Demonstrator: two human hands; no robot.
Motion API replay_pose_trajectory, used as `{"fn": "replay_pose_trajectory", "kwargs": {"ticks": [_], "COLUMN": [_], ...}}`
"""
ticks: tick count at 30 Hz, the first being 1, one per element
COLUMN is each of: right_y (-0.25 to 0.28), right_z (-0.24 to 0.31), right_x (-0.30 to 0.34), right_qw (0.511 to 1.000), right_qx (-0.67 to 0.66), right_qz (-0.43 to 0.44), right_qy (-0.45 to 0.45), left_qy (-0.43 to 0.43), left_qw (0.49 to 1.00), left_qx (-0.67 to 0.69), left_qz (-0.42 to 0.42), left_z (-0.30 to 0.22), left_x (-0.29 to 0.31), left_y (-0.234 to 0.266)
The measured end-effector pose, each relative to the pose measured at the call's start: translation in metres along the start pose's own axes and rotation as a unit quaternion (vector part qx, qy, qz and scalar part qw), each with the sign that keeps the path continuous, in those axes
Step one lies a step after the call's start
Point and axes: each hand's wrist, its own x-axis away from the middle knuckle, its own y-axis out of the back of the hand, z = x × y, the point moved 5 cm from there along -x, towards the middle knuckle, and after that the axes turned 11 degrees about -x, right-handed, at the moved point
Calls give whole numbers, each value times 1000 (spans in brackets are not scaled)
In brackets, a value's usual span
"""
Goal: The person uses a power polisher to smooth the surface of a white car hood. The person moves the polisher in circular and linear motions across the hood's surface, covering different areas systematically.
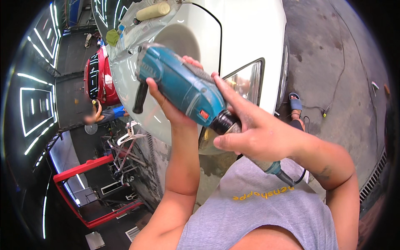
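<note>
A teal corded polisher (187, 87) is held slantwise in front of my chest, above the front corner of a white car (250, 29). Its head points up and left, and a black side handle (141, 98) sticks out there. My left hand (179, 110) cups the body from beneath, thumb on the near side and fingertips showing over the far side. Around the dark collar and grip behind the body is my right hand (262, 131), closed. A black cord (285, 178) leaves the tail end by my shirt. The polisher's underside is hidden.
A cream cylindrical bottle (153, 11), a green cloth (112, 37) and clear plastic sheeting (137, 31) rest on the car. Cables (343, 62) run over the concrete floor at right. Leftward are another person (108, 113), a red car (100, 79), metal stands (127, 146) and a red frame (83, 166).
</note>
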Motion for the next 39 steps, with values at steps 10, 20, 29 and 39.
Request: {"fn": "replay_pose_trajectory", "kwargs": {"ticks": [10, 20, 29, 39], "right_y": [-21, -47, -65, -75], "right_z": [-79, -122, -171, -170], "right_x": [-4, -12, -32, -93], "right_qw": [990, 992, 987, 991], "right_qx": [8, -24, -16, 3], "right_qz": [91, 112, 154, 134], "right_qy": [105, 42, -52, -4], "left_qy": [-11, -34, -63, -81], "left_qw": [997, 994, 985, 991], "left_qx": [60, 32, 10, 16], "left_qz": [-48, -101, -160, -107], "left_z": [11, 4, 3, -39], "left_x": [93, 145, 211, 170], "left_y": [36, 73, 132, 156]}}
